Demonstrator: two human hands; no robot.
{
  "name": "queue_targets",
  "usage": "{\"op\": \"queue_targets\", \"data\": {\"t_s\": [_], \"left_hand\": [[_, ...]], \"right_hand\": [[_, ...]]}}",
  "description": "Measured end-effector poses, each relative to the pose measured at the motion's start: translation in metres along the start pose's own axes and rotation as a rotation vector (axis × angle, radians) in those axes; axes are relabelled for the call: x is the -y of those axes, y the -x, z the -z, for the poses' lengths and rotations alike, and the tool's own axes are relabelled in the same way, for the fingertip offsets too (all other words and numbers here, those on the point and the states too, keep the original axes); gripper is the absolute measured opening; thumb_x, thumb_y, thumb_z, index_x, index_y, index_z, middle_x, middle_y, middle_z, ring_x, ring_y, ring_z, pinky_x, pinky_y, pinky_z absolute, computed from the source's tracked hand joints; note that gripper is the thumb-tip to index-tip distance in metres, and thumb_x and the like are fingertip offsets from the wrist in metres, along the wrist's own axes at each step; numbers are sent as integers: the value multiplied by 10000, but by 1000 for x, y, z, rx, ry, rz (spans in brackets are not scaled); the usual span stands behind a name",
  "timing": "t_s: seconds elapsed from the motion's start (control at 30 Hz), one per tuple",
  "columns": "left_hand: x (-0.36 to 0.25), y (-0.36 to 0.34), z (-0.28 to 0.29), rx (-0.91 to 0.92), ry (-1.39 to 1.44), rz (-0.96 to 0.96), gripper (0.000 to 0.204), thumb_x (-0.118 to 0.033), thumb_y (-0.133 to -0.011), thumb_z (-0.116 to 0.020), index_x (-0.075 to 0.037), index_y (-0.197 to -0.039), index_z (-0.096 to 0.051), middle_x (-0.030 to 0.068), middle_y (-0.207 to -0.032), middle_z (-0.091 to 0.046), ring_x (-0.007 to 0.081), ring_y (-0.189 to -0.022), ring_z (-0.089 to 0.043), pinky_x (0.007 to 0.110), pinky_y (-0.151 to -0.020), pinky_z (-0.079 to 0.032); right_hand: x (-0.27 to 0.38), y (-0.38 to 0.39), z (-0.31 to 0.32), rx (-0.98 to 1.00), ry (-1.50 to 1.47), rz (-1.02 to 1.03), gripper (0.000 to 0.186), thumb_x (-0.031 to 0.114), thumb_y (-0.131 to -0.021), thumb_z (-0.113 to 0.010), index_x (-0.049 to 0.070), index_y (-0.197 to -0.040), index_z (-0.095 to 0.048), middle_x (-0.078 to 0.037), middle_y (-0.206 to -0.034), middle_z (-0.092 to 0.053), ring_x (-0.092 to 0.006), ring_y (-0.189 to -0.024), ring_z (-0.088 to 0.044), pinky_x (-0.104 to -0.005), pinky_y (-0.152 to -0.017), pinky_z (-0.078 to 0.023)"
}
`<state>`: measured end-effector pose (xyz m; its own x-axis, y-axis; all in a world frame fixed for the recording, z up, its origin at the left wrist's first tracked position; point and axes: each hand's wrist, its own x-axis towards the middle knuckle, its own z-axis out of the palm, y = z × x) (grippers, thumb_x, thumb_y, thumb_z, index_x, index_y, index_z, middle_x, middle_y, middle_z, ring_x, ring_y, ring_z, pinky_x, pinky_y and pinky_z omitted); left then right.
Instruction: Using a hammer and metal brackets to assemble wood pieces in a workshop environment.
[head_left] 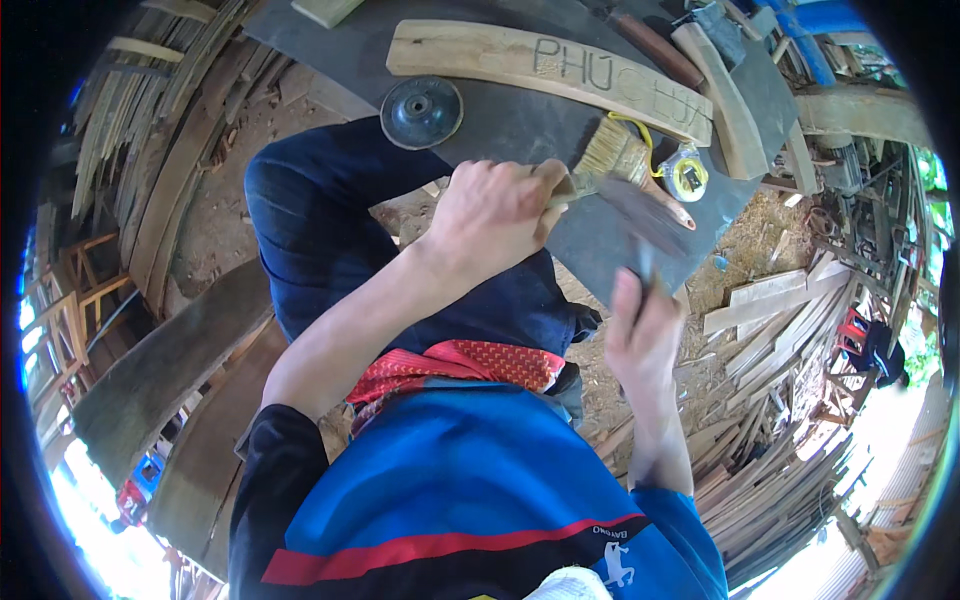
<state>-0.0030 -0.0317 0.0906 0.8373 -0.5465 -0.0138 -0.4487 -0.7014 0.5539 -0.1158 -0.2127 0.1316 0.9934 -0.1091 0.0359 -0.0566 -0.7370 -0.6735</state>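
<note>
The fingers of the left hand [500, 205] close on a short pale piece [572, 189] above a dark grey table [728, 205]; those of the right hand [645, 325] grip a blurred hammer [640, 213] beside it. A lettered wooden board [490, 54] lies on the table; planks [775, 300] cover the workshop floor [228, 235].

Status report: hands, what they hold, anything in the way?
Left hand gripping pale piece. Right hand gripping hammer, head blurred. Brush, tape measure close by on table.
</note>
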Motion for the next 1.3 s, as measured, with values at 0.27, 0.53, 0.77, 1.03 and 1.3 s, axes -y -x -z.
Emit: {"op": "queue_targets", "data": {"t_s": [0.27,0.53,0.77,1.03,1.3], "left_hand": [[7,-6,-3,-138,26,-72,227,-254,-874,-725,-111,-1037,-656,131,-767,-713,352,-677,-694,466,-626,-554],[8,6,-7,-176,122,-151,322,-317,-880,-713,-116,-1127,-660,150,-839,-714,333,-779,-714,437,-684,-577],[28,-7,-20,-450,349,-256,271,-203,-847,-743,-96,-1081,-659,113,-895,-720,322,-826,-707,421,-710,-576],[33,6,-13,-404,336,-259,243,-146,-814,-780,-109,-1024,-663,77,-990,-733,298,-856,-712,387,-737,-582],[36,5,-2,-468,334,-285,216,-190,-838,-768,-100,-999,-657,77,-977,-733,280,-863,-711,384,-740,-582]], "right_hand": [[-8,-15,10,-97,7,90,284,196,-1045,-565,14,-827,-561,-150,-597,-543,-369,-531,-582,-406,-502,-423],[-51,14,-24,-29,-395,-227,292,236,-973,-682,-19,-837,-646,-120,-662,-617,-202,-584,-565,-378,-551,-426],[-48,2,-8,21,-410,-365,364,270,-995,-667,-9,-777,-585,-12,-604,-527,-103,-567,-471,-322,-512,-370],[-48,-8,-12,58,-396,-300,334,240,-977,-692,-11,-777,-598,-16,-584,-530,-96,-545,-466,-322,-497,-364],[-49,-9,-27,58,-337,-148,255,213,-989,-683,5,-858,-617,23,-530,-518,-51,-409,-471,-240,-378,-341]]}}
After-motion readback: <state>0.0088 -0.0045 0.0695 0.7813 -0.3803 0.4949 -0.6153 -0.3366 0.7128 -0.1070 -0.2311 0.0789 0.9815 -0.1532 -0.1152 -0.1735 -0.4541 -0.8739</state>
